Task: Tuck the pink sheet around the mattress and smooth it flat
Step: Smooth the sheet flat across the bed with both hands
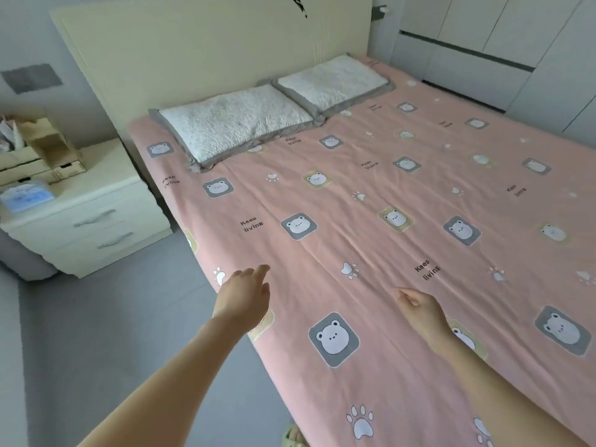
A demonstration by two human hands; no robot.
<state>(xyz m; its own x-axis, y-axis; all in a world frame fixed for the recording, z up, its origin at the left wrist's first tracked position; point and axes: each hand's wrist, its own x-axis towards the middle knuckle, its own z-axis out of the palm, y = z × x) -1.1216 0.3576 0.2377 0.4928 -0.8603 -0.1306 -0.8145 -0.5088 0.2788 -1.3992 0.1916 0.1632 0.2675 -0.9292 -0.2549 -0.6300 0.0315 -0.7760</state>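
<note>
Pink sheet point(371, 221) spread flat (faint creases), left hand point(245, 295) at edge, right hand point(419, 306) above it

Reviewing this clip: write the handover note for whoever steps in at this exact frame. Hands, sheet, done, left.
Left hand: open, fingers relaxed, at the near side edge of the bed, holding nothing.
Right hand: fingers loosely curled over the pink sheet; whether it pinches fabric cannot be told.
Sheet: spread over the whole mattress, two pillows at the headboard end.
Done: sheet laid out, mostly flat.
Left: long creases run through the middle ahead of the hands; smooth those. The tuck along the near edge is not visible, so check it.
</note>
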